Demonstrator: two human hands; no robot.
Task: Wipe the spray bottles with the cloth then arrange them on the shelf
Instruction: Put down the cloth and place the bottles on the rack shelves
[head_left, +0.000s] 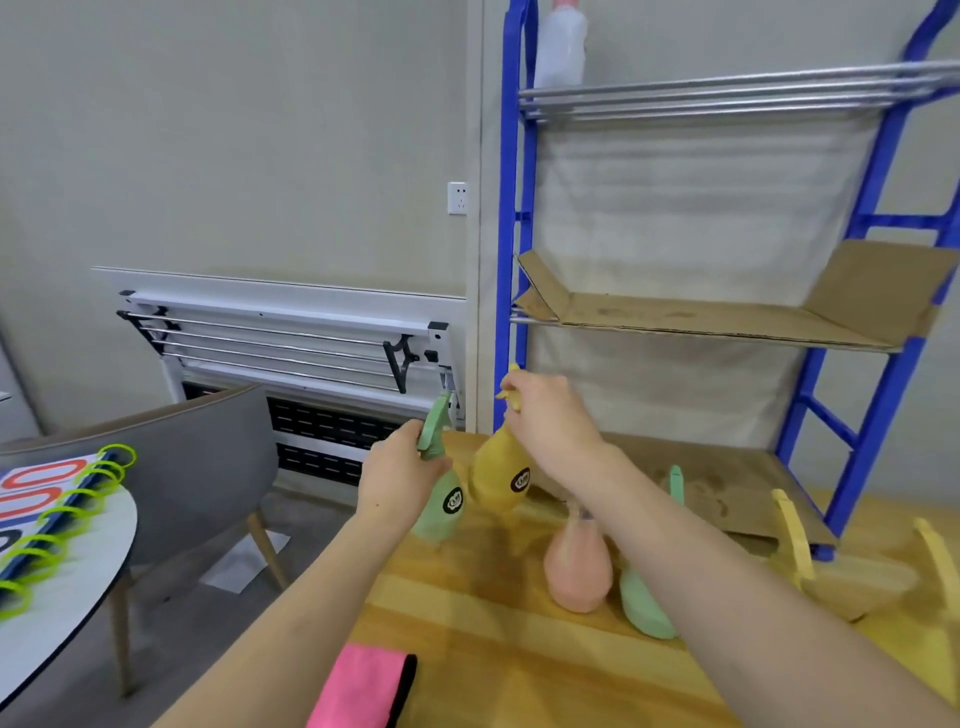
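Observation:
My left hand (397, 473) grips a green spray bottle (441, 506) by its neck, lifted above the wooden table (467, 597). My right hand (550, 415) holds a yellow spray bottle (496, 480) by its head, right beside the green one. On the table stand a pink bottle (579, 564), another green bottle (644, 603) partly hidden by my right forearm, and two yellow bottles (792, 540) at the right. A pink cloth (358, 686) lies at the table's near edge. The blue shelf (878, 218) rises behind, with cardboard on its middle level (701, 317).
A white bottle (561, 47) stands on the shelf's top level. Cardboard also covers the lowest level (727, 493). A grey chair (192, 467) and a round white table (62, 571) with green-ringed binders are at the left. A folded white rack (291, 343) leans on the wall.

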